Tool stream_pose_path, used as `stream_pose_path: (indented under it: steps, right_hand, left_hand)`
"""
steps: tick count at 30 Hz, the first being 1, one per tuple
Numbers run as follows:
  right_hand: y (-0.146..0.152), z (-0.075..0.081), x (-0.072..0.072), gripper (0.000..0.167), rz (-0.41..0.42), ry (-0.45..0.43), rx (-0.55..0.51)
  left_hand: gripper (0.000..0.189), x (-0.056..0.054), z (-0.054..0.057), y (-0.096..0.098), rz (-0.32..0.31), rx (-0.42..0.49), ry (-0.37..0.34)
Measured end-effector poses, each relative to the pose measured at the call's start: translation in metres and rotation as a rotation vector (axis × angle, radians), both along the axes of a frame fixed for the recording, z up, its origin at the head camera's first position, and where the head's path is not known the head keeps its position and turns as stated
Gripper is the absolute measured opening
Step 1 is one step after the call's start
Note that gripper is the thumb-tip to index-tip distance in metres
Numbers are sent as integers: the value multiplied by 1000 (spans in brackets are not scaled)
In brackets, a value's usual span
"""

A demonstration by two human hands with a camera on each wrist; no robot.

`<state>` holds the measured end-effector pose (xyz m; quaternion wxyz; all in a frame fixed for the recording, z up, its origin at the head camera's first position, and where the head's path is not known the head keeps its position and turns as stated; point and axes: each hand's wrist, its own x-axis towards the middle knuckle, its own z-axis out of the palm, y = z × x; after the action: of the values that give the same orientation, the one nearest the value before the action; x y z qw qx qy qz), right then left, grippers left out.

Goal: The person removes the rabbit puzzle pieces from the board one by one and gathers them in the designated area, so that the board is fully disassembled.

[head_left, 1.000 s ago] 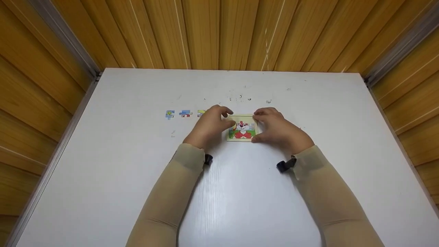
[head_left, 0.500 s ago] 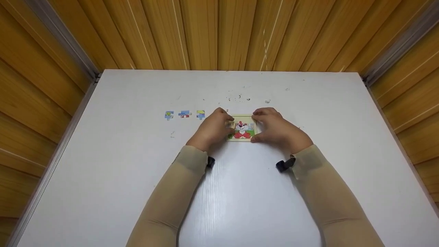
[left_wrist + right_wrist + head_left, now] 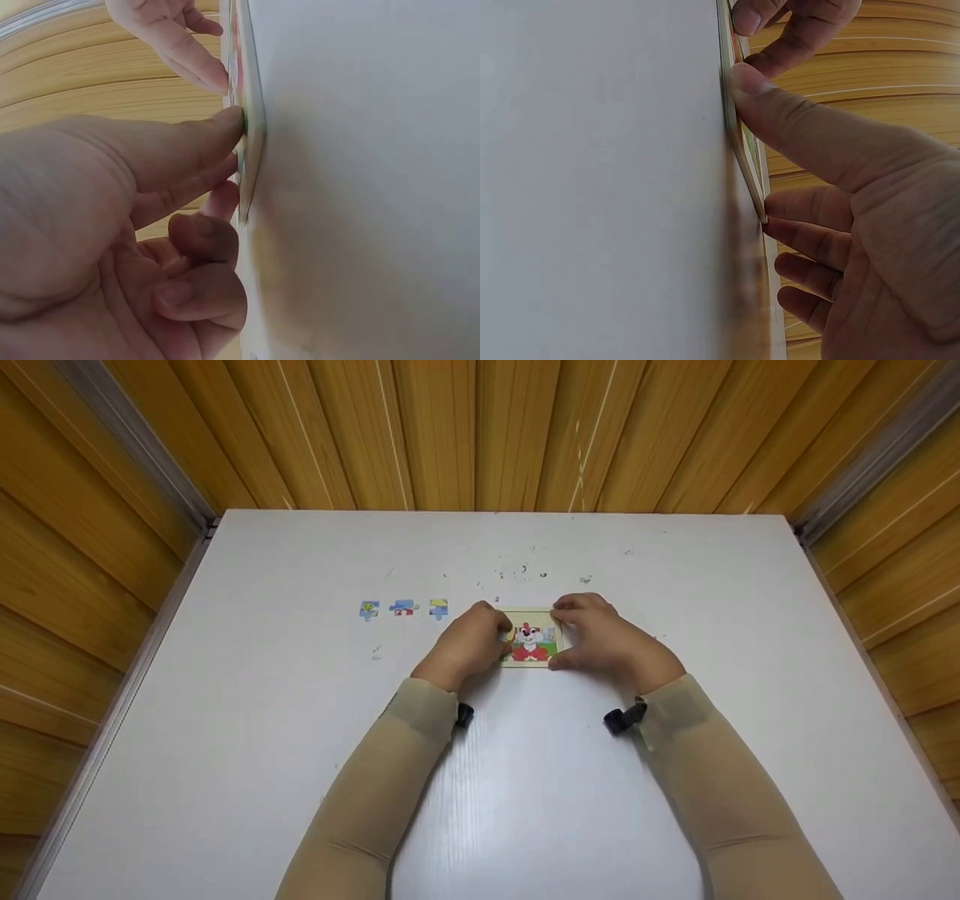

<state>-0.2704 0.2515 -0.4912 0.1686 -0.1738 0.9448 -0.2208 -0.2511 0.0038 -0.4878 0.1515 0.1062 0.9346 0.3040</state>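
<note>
A small jigsaw puzzle in a pale wooden frame (image 3: pixel 530 664) lies flat on the white table, its picture a white-faced cartoon animal in red. My right hand (image 3: pixel 604 641) grips the frame's right side, thumb (image 3: pixel 754 82) at the near corner and fingertips at the far one. From the left, my left hand (image 3: pixel 472 641) pinches at a puzzle piece (image 3: pixel 510 636) with some yellow on it, thumb (image 3: pixel 225 120) and forefinger down on the puzzle's left part. Those fingers hide much of that piece. The upper strip of the frame shows bare pale wood.
Three loose puzzle pieces lie in a row left of the frame: a blue-green one (image 3: pixel 369 609), a blue and red one (image 3: pixel 403 607) and a blue-yellow one (image 3: pixel 439 608). Dark scuff marks (image 3: pixel 523 571) dot the table beyond. Wood-look panels (image 3: pixel 480 435) rise behind.
My left hand has shifted slightly right and its thumb and fingertips have drawn closer together over the puzzle's left part. The blue-yellow loose piece has come into fuller view. My right hand stays put.
</note>
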Motion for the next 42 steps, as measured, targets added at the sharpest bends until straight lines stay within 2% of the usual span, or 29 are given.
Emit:
stream_pose_path:
  steps: [7,12,20,29,35,42]
  right_hand:
    - [0,0,0,98,4,5,-1]
    - [-1,1,1,97,6,8,-7]
    - [0,3,1,97,-9,-5,-6]
    - [0,2,1,97,-24,-21,-7]
    - [-1,2,1,98,-29,-23,-13]
    - [0,1,2,98,-23,-16,-20]
  left_hand:
    - [36,-2,-4,5,-48,-44,38]
    - [29,-3,-6,8,-40,-45,73]
    - [29,-3,-5,10,-13,-30,63]
    - [27,-4,-6,9,-35,-34,82]
    - [25,-5,-6,8,-51,-26,70]
    - [27,-5,-8,6,-52,12,85]
